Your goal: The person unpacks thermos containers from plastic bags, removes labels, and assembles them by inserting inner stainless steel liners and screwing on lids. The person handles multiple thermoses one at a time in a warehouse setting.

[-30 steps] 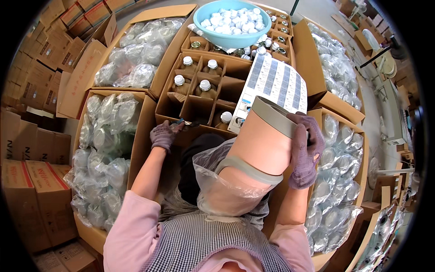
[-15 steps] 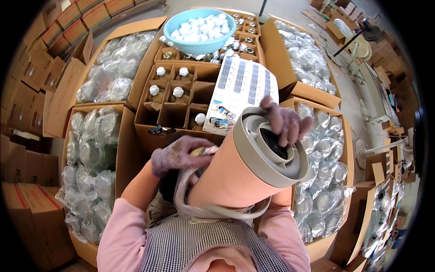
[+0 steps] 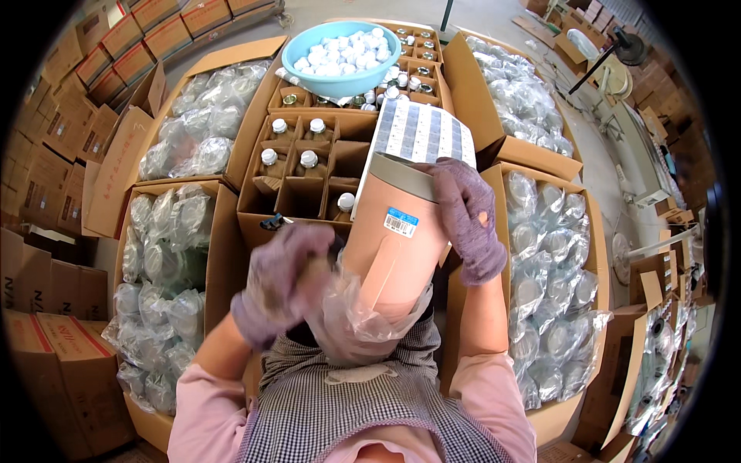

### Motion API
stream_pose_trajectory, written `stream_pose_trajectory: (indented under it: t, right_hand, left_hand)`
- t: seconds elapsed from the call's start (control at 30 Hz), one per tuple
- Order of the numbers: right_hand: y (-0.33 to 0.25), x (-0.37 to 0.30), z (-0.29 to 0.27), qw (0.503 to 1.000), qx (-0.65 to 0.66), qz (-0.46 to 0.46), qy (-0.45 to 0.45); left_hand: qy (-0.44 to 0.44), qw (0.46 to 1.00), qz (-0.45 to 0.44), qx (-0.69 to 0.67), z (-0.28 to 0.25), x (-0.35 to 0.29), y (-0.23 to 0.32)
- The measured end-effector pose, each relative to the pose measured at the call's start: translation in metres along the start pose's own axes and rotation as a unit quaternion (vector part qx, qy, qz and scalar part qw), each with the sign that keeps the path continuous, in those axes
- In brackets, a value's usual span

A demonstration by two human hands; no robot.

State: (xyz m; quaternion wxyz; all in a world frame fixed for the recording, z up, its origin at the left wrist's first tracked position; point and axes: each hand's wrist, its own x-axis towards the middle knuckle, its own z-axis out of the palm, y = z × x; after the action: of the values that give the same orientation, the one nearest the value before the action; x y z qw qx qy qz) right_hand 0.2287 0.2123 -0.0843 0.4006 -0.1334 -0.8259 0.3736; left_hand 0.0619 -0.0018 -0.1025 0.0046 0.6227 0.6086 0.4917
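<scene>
A pink thermos jug with a grey collar leans in front of my lap, its top pointing away from me. A blue-and-white label sits on its side, above a raised pink strip. My right hand, in a worn purple glove, is closed round the collar's right side. Crumpled clear plastic wraps the jug's lower end. My left hand, also gloved, is beside that plastic on the left; motion blurs its fingers. The white sheet of labels lies partly hidden behind the jug.
Ahead stands a divided carton of white-capped bottles. Beyond it, a light blue basin of white caps rests on another carton. Open cartons of plastic-wrapped glassware flank me, with more wrapped pieces at right.
The jug has turned, bringing its labelled side into view and its top away from me. My right hand has shifted from the top opening to the collar. My left hand has moved slightly left.
</scene>
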Motion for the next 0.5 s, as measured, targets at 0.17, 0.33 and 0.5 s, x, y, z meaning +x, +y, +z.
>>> stream_pose_trajectory:
  t: [0.17, 0.33, 0.5]
  right_hand:
    - [0.001, 0.006, 0.01, 0.999, 0.036, 0.006, -0.005]
    - [0.007, 0.003, 0.004, 0.999, -0.011, -0.036, -0.001]
    - [0.003, 0.006, 0.004, 0.999, -0.021, -0.031, -0.014]
  left_hand:
    - [-0.007, 0.998, -0.031, 0.063, 0.025, 0.036, -0.015]
    - [0.005, 0.997, -0.039, 0.073, 0.033, 0.039, -0.025]
    - [-0.015, 0.995, -0.01, 0.093, 0.034, 0.041, -0.02]
